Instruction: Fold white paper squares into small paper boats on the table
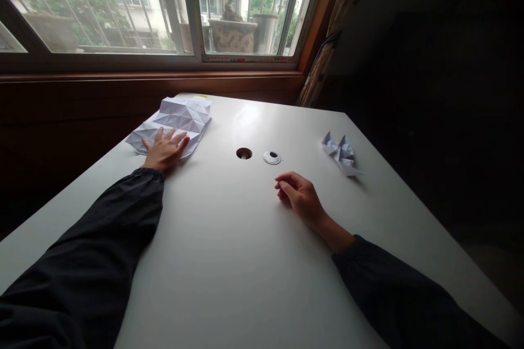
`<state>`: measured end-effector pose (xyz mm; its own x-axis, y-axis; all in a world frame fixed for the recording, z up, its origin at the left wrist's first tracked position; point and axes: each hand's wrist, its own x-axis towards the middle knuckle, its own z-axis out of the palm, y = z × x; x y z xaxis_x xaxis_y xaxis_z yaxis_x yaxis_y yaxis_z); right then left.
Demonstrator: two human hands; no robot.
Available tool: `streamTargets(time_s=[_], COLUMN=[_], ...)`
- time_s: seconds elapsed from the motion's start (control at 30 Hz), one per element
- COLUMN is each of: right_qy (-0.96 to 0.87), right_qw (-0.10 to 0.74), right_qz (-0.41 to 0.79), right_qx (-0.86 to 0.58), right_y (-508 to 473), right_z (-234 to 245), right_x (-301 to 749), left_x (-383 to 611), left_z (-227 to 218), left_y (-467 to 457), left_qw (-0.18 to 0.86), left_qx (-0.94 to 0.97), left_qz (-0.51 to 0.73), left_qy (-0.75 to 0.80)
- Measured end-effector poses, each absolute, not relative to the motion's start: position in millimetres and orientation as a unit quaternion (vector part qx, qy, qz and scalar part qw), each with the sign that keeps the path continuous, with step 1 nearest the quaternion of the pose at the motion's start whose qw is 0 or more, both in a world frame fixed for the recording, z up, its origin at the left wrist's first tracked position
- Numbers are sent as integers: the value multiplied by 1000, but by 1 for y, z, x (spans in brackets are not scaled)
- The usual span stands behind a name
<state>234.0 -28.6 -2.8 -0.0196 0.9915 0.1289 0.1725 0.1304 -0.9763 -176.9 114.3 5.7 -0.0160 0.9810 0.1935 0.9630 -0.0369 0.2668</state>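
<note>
White creased paper sheet (pixel 176 122) at far left of worktop (pixel 245 262); left hand (pixel 165 150) flat on it, fingers spread, gripping nothing; right hand (pixel 298 193) loosely curled, resting empty on worktop, folded paper model (pixel 341 154) nearby

Crisp white paper sheet (pixel 180 117) with sharp matt creases under flat left hand (pixel 164 150) at ten o'clock, smooth white tabletop (pixel 245 262) with soft sheen, matt folded paper figure (pixel 341 154) at two o'clock, glossy plastic cap (pixel 272 157) at centre, matt black cloth sleeves (pixel 102 240), varnished brown wood sill (pixel 143 76) at twelve o'clock
</note>
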Motion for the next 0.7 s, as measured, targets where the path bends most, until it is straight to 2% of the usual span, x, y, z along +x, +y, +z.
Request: streamTargets(time_s=[0.13, 0.23, 0.3, 0.37, 0.43, 0.53, 0.7], right_qy=[-588, -628, -656, -670, -649, -600, -559], right_qw=[517, 528, 497, 425, 366, 314, 265], right_qz=[365, 197, 24, -136, -227, -265, -199], right_qx=[-504, -537, -567, -593, -627, -687, -760], right_y=[-24, -12, -2, 6, 12, 16, 20], right_z=[1, 5, 8, 9, 7, -4, -23], right_x=[239, 260, 284, 311, 337, 368, 391], left_x=[-183, -182, -180, -180, -180, -180, -175], left_z=[2, 0, -1, 0, 1, 1, 3], left_y=[124, 128, 128, 127, 126, 125, 121], left_qw=[108, 86, 68, 61, 61, 67, 59], left_qx=[679, 684, 689, 691, 688, 681, 678], left_qz=[118, 76, 62, 60, 62, 70, 86], left_qy=[716, 720, 718, 718, 721, 726, 728])
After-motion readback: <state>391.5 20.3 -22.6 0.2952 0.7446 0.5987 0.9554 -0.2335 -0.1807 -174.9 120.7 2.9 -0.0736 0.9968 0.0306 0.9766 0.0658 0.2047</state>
